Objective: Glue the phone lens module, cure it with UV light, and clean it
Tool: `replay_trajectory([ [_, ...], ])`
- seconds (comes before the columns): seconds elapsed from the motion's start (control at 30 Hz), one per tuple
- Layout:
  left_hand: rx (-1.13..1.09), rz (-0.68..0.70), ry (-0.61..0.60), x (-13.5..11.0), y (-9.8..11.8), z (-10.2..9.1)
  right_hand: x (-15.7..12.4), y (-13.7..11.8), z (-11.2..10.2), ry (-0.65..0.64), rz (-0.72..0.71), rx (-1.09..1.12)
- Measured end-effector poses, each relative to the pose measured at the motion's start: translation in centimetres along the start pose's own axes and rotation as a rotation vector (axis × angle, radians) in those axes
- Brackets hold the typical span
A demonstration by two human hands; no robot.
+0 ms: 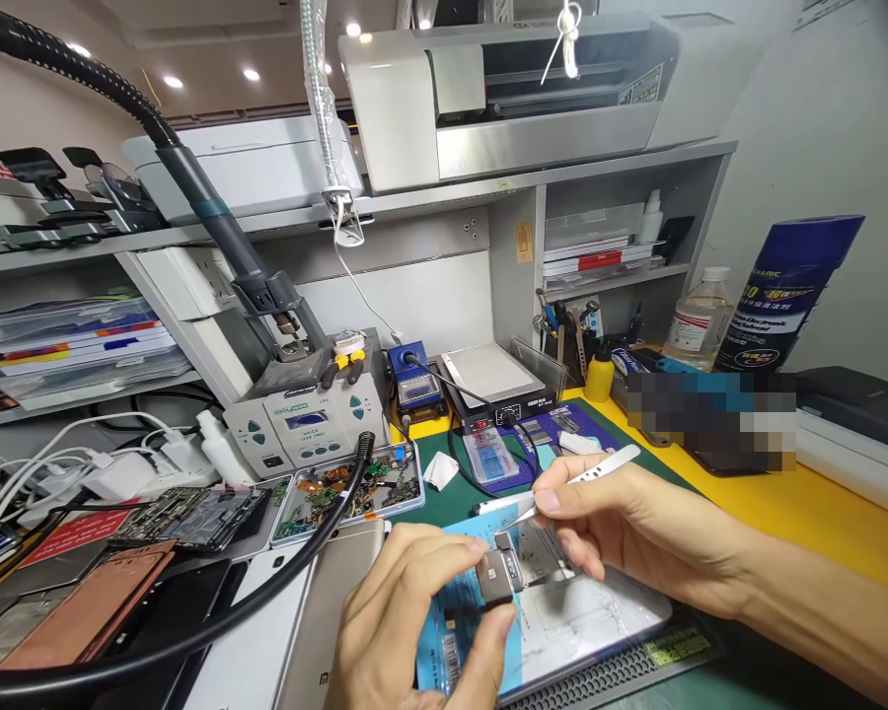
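Observation:
My left hand [407, 621] is closed in a pinch on a small dark square component [495, 578], held just above an opened phone [562, 616] lying on the green mat. My right hand [622, 528] is closed on white tweezers [562, 485]. Their tips point down and left, touching the top of the component near a small metal bracket [504, 541]. The phone's inside shows a light blue sheet on the left and a pale metal frame on the right.
A soldering station [303, 419] stands at the back left with a parts tray [347, 491] in front of it. Several phones [192, 518] lie at left under a black flexible hose [192, 631]. A heating plate [492, 380], bottles [700, 320] and a blue can [788, 291] stand behind.

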State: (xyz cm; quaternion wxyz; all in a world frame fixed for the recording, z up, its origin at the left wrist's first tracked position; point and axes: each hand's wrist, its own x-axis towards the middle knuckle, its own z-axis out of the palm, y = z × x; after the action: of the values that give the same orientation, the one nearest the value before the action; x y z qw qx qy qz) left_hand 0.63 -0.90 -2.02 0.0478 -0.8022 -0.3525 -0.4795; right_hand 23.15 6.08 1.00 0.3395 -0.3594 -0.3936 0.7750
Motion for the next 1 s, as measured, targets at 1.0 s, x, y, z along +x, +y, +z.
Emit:
replay_trajectory([
  [1.0,0.041,-0.018,-0.017,-0.11,0.03,0.27,0.21,0.48,0.63,-0.029,0.072,0.09],
])
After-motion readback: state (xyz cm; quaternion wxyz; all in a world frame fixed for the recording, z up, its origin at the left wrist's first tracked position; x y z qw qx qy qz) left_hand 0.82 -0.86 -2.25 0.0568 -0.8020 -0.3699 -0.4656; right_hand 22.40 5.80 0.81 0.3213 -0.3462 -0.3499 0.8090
